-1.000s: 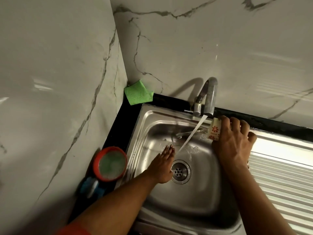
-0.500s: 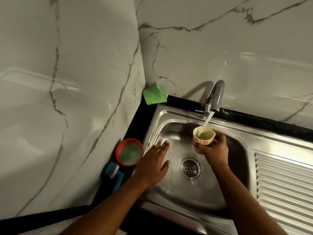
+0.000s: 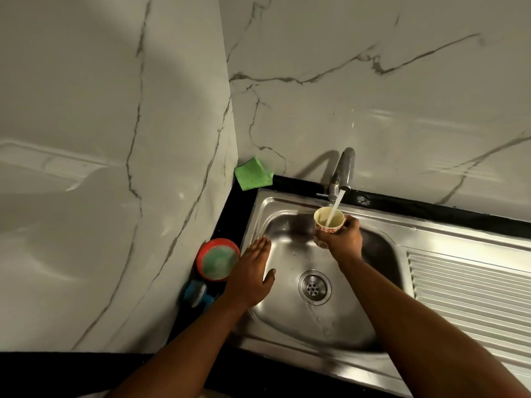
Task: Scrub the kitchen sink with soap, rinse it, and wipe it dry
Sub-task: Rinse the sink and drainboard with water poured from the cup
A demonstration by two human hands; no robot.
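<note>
From the head camera, the right hand [image 3: 343, 239] curls round a small flower-patterned cup [image 3: 323, 228], held upright over the steel sink [image 3: 402, 222] beneath the tap [image 3: 343, 170]; a stream of water [image 3: 334, 208] falls into it. The left hand [image 3: 251, 271] lies flat with straight fingers on the basin's left wall, holding nothing. On the black counter [image 3: 230, 216] just beside the sink stands a red tub [image 3: 217, 259] of pale green soap, with a green cloth [image 3: 253, 174] in the corner.
</note>
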